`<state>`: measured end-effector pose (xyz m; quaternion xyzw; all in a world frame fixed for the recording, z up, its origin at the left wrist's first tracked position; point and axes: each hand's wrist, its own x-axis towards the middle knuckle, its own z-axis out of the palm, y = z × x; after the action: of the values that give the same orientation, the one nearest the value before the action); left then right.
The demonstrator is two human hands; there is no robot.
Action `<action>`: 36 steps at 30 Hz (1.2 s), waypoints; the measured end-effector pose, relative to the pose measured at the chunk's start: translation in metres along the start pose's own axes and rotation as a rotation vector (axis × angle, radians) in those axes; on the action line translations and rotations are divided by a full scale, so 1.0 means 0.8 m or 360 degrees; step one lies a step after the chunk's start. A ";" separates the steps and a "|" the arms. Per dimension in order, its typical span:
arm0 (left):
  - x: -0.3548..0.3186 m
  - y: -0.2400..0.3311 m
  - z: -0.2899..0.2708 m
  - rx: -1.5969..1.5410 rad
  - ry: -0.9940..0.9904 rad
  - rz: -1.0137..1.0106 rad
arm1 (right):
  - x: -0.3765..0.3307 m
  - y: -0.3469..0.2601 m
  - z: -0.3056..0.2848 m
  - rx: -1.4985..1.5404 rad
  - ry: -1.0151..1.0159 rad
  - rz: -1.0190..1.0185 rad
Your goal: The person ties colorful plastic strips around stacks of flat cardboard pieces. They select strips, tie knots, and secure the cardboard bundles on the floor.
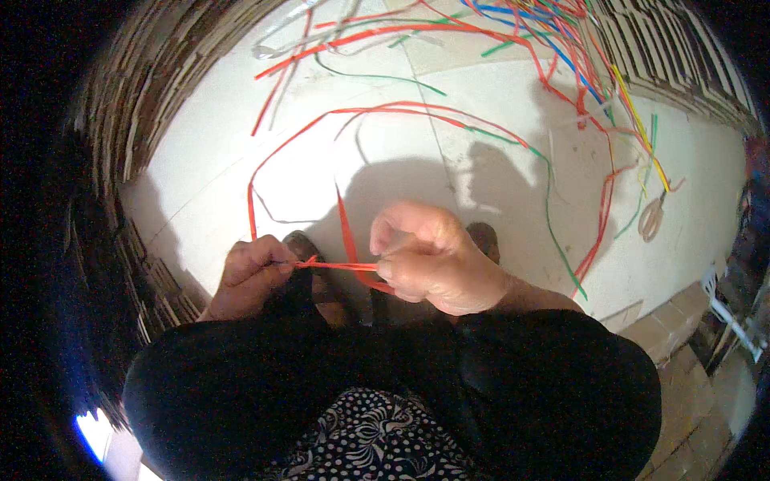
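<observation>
A red strap (pixel 343 266) is stretched almost level between my two hands, low over my feet. My left hand (pixel 250 276) is closed, pinching the strap beside a small knot or twist. My right hand (pixel 441 260) grips the other end between thumb and bent fingers, its index finger curled above. From my left hand the strap rises and arcs widely over the floor. Another red length hangs near my right hand and runs up between the two hands. Part of the strap is hidden inside my fingers.
Red, green, blue and yellow straps (pixel 553 32) lie tangled at the far right. Scissors (pixel 651 218) rest on the pale floor (pixel 321 152) at right. Stacks of flat sheets, seemingly cardboard (pixel 164 88), stand at left and far right. A green strap (pixel 553 216) curves down on the right.
</observation>
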<state>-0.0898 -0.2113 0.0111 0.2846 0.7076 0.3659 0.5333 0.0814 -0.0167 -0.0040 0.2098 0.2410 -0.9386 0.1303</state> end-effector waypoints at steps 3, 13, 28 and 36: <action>0.006 -0.022 -0.001 -0.0085 0.0010 -0.0027 | -0.006 -0.012 -0.004 -0.0029 0.0019 0.0072; 0.027 -0.071 -0.117 -0.0139 0.1132 -0.0104 | -0.096 -0.005 -0.109 -0.2034 0.0414 -0.0238; 0.089 -0.024 -0.189 0.0441 0.0667 0.0095 | -0.400 0.037 -0.264 -0.2422 0.1746 -0.0125; 0.128 0.031 -0.171 0.0677 0.0473 0.0112 | -0.502 0.149 -0.302 -0.1848 0.2488 0.0222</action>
<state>-0.2488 -0.1449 -0.0020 0.3578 0.8290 0.2649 0.3386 0.5554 0.0622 -0.0601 0.6902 0.6714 -0.2602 0.0722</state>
